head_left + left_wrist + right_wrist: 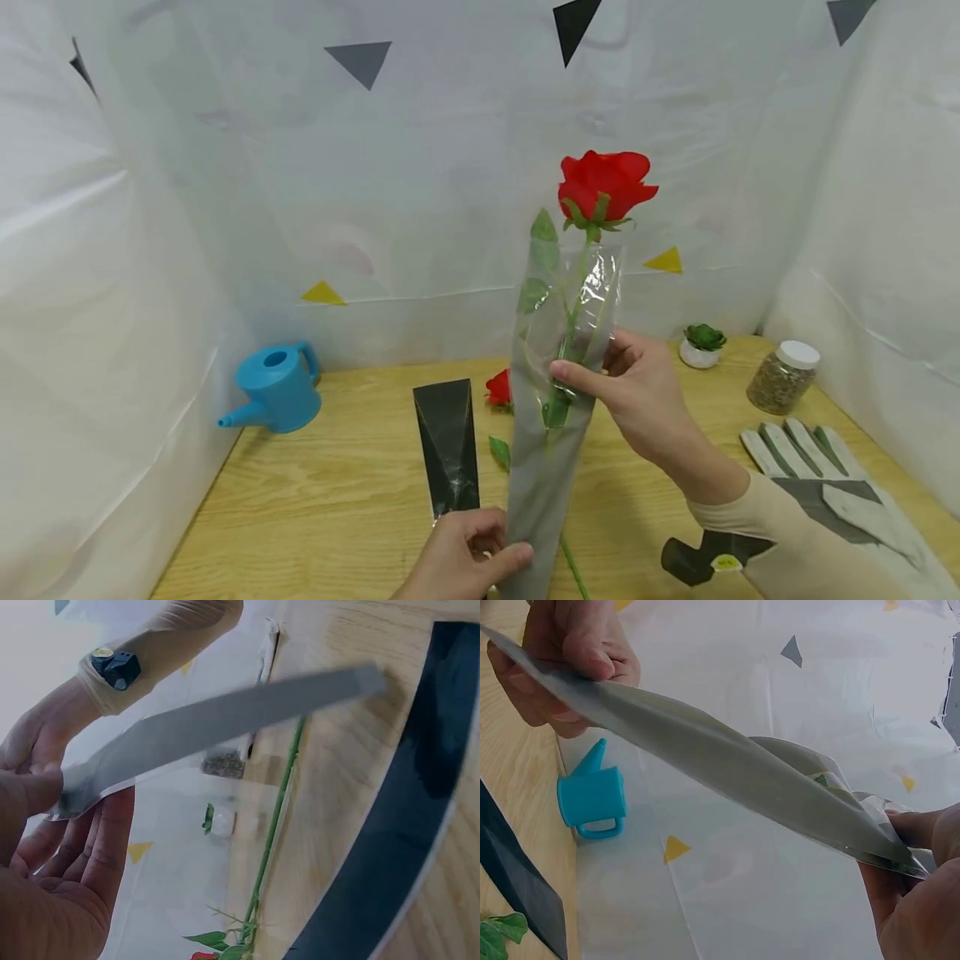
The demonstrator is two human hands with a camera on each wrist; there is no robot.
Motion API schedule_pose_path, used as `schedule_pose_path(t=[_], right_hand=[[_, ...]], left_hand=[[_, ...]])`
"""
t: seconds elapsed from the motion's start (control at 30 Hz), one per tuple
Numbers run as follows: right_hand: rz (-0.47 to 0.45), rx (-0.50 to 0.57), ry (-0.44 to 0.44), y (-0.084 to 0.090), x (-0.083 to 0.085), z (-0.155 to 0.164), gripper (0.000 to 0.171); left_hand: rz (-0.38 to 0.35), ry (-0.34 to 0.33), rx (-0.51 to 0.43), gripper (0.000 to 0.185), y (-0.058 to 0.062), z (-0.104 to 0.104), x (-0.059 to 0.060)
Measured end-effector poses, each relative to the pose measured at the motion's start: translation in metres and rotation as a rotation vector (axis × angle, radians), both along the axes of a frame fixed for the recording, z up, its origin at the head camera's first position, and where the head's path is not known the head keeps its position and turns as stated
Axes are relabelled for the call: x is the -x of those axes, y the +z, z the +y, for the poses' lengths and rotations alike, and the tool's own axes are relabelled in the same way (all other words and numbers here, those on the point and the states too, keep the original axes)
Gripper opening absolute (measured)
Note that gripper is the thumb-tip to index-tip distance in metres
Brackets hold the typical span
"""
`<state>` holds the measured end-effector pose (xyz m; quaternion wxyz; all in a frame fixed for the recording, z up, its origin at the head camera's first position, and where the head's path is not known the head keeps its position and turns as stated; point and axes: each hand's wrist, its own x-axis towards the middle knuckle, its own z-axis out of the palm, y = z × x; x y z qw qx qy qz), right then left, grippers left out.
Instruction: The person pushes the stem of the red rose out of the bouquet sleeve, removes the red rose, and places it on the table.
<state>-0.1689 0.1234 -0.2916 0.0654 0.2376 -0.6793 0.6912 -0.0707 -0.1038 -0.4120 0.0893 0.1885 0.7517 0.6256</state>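
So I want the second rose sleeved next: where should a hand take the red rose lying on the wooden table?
Pinch the red rose lying flat by its bare green stem, coming from above at the near table edge; the thin stem lies flat there, away from bloom and leaves.

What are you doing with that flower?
A person holds a red rose that stands upright inside a clear and grey plastic sleeve. The left hand pinches the sleeve's narrow bottom end, and the right hand grips it higher up, around the stem. On the wooden table lie a second rose, a black sleeve, a blue watering can and gloves.
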Motion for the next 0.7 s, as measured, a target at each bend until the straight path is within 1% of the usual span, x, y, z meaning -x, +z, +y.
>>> schedule_pose_path(t=[0.13,0.23,0.47,0.57,0.7], right_hand=[[0.017,-0.056,-0.013,0.001,-0.002,-0.003,0.031],[0.016,-0.079,-0.009,-0.001,-0.004,-0.005,0.032],[0.016,-0.045,0.013,-0.009,-0.010,-0.011,0.033],[0.016,-0.048,0.019,-0.014,-0.011,-0.013,0.032],[0.016,-0.054,0.060,-0.018,-0.012,-0.016,0.033]], left_hand=[[0.045,0.013,0.013,0.033,0.004,0.001,-0.002],[0.056,0.033,0.015,0.033,0.005,0.003,-0.003],[0.032,0.091,-0.035,0.027,0.005,0.005,-0.004],[0.025,0.090,-0.070,0.024,0.006,0.006,-0.004],[0.008,0.089,-0.099,0.023,0.007,0.009,-0.005]])
